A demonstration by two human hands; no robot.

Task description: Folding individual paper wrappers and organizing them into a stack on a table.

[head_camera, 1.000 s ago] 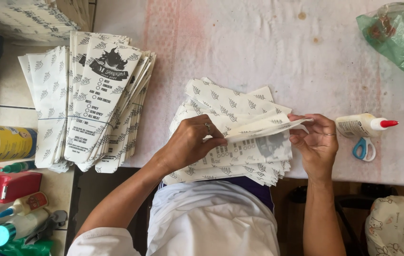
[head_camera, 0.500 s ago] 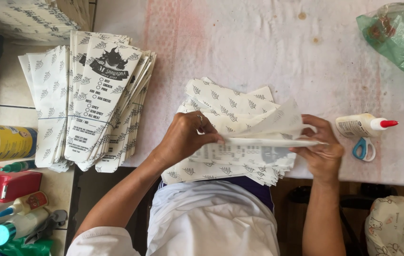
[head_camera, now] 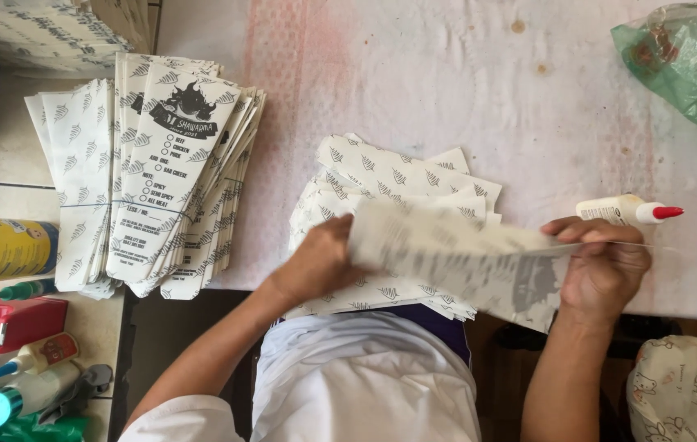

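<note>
- Since half a second earlier the printed paper sheet (head_camera: 455, 258) had swung down from its raised, folded-over pose and lay blurred across the near side of the loose pile of sheets (head_camera: 402, 184); the pile itself had not shifted
- left hand (head_camera: 324, 262) pressed at the sheet's left end, fingers curled onto the paper, though blur hid how tightly; right hand (head_camera: 602, 266) had its fingers clamped on the sheet's right end, thumb side up
- the sheet stretched between both hands, above the near edge of the worktop (head_camera: 447, 90)
- a white glue bottle with a red tip (head_camera: 627, 211) lay just beyond the right hand
- a stack of finished printed bags (head_camera: 173, 164) sat well to the left; a green plastic bag (head_camera: 684, 57) lay at the far right corner
</note>
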